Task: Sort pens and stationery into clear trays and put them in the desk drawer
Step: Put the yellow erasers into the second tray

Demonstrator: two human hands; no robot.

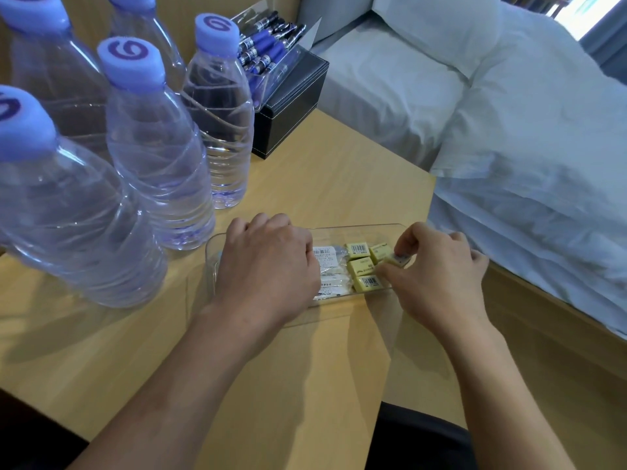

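A clear tray (356, 228) lies on the wooden desk (322, 171) in front of me. Inside it are several small yellow eraser blocks (360, 266) with barcodes and white wrapped packets (327, 262). My left hand (268, 266) rests curled over the tray's left part, covering what lies under it. My right hand (437, 273) pinches a small yellowish block (395, 259) at the tray's right end, just above the other blocks. A second clear tray (271, 67) full of blue and black pens (268, 42) sits on a black box at the back.
Several water bottles (159, 144) with purple caps stand at the left, close to the tray. The black leather box (291, 106) stands behind them. A bed with white linen (509, 130) borders the desk on the right. A dark chair seat (420, 435) shows below.
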